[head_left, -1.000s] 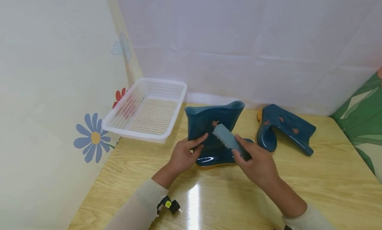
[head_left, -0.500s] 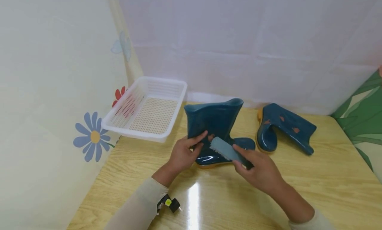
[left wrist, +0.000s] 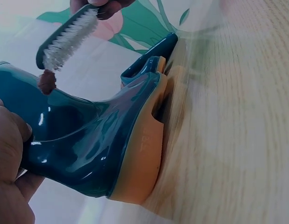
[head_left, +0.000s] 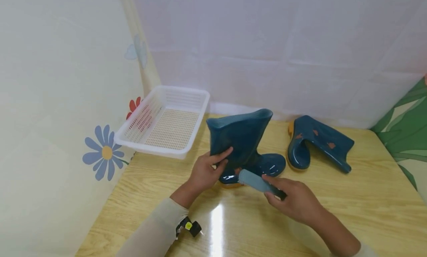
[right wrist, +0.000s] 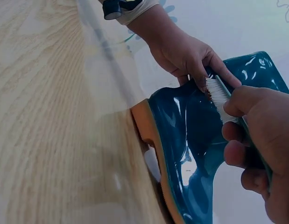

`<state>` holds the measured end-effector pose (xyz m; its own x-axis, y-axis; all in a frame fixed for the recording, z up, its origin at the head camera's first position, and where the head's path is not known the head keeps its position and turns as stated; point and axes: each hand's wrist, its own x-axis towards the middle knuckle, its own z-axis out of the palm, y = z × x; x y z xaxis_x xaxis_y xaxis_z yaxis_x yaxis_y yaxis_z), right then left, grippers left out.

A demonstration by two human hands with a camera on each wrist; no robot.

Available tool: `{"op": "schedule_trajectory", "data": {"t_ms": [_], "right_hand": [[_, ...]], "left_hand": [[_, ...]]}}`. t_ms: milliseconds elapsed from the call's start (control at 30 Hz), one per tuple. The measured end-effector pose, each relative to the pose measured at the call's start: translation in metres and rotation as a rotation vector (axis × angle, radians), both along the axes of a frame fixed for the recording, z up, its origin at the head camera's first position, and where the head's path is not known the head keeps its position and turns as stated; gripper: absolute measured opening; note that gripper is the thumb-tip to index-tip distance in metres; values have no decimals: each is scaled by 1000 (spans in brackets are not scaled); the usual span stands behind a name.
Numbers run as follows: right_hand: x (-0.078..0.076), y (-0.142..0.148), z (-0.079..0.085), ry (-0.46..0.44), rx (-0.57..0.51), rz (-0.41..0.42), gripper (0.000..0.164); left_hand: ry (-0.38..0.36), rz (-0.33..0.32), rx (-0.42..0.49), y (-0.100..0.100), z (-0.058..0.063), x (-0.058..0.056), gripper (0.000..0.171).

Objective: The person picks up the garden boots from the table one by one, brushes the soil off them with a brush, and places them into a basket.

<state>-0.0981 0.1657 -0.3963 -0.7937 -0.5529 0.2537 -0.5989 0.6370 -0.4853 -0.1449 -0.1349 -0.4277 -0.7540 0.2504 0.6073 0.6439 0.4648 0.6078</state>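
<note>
A dark teal rain boot [head_left: 238,138] with an orange sole [left wrist: 139,158] stands upright on the table. My left hand [head_left: 205,172] grips the back of its shaft. In my right hand [head_left: 295,199] is a scrub brush [head_left: 255,181], pinched by the handle, its white bristles [left wrist: 72,39] facing the boot. A small reddish-brown lump [left wrist: 47,82] sits at the tip of the bristles, by the boot; whether it touches the boot I cannot tell. Another teal boot [head_left: 320,138] lies on its side at the right, with several brown patches on it.
A white plastic basket [head_left: 150,150] with slotted sides stands at the back left of the wooden table [head_left: 160,168]. Behind the table hangs a pale wall sheet [head_left: 250,57]. A flower-printed sheet [head_left: 50,101] borders the left side.
My right hand has drawn the brush down the boot, from mid-shaft to near the foot. The brown lump has moved down along with the bristles. My left hand keeps its grip.
</note>
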Motion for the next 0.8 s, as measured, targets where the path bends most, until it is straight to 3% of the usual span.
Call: {"op": "schedule_trajectory", "data": {"t_ms": [233, 467, 800], "right_hand": [[7, 9, -11, -74, 54, -67, 45], [12, 18, -20, -54, 27, -96, 43], [14, 28, -30, -19, 20, -123, 44]], "left_hand": [[111, 30, -8, 1, -4, -2, 38], [178, 84, 38, -1, -3, -2, 38], [240, 154, 16, -5, -2, -1, 37]]}}
